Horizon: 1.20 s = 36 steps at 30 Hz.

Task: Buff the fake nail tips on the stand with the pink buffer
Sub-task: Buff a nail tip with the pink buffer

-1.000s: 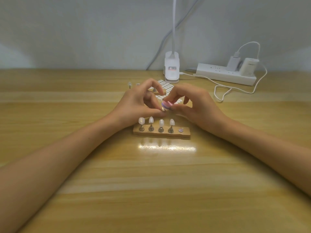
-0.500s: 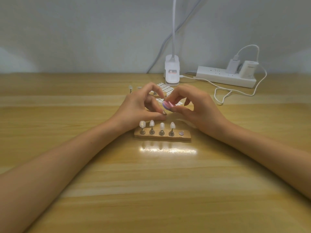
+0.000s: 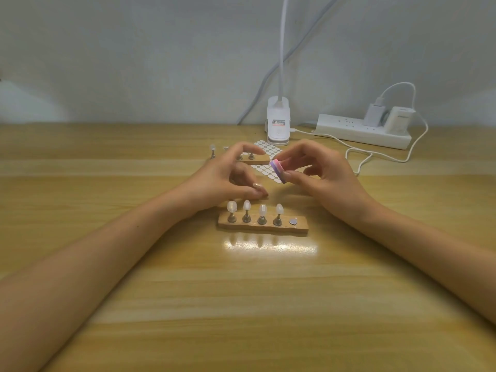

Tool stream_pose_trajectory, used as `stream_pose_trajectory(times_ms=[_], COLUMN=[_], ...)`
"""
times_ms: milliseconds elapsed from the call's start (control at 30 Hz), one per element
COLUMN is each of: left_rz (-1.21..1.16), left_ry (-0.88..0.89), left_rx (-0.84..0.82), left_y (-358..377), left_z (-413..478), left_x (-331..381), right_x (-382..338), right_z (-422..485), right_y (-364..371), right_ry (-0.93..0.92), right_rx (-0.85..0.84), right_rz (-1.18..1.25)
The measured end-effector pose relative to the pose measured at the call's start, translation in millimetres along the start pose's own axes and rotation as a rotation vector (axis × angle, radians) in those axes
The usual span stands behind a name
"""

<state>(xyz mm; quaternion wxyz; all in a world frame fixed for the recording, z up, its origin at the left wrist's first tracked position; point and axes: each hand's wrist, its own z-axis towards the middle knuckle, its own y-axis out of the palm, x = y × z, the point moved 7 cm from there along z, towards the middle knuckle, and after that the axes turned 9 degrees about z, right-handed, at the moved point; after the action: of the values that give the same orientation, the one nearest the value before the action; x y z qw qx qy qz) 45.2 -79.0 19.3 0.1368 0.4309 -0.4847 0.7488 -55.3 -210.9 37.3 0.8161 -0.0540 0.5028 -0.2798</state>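
Light wooden table (image 3: 241,304), glare patch up front.
The nail stand (image 3: 261,227) sits mid-table, second stand (image 3: 256,160) and white sticker sheet (image 3: 268,150) behind it, lamp clip (image 3: 278,124), power strip (image 3: 357,132) and white cable (image 3: 359,154) along the back edge.

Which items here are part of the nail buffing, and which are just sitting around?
In use: pink buffer, pinched by right hand; four nail tips on the near wooden stand.
Idle: sticker sheet; lamp clamp; power strip; plug-in adapter.
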Motion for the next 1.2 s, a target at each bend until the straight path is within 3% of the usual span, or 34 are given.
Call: stream_pose_trajectory(times_ms=[133,300,467,600,1200], left_rz=[0.001,0.000,0.029,0.071,0.075], left_ry=[0.003,0.010,0.036,0.062,0.086], left_rx=[0.075,0.112,0.111,0.126,0.101], left_y=[2,4,4,4,4], left_z=[1,2,4,4,9], left_x=[1,1,2,4,1], right_x=[-1,-19,-11,-17,-17], right_z=[0,-2,-1,-2,-1], right_y=[3,11,18,20,20], right_ry=[-0.008,-0.192,-0.108,-0.204,-0.230], right_rx=[-0.024,-0.040,-0.116,-0.111,-0.136], right_rz=[-0.027,-0.055,-0.087,-0.154,-0.168])
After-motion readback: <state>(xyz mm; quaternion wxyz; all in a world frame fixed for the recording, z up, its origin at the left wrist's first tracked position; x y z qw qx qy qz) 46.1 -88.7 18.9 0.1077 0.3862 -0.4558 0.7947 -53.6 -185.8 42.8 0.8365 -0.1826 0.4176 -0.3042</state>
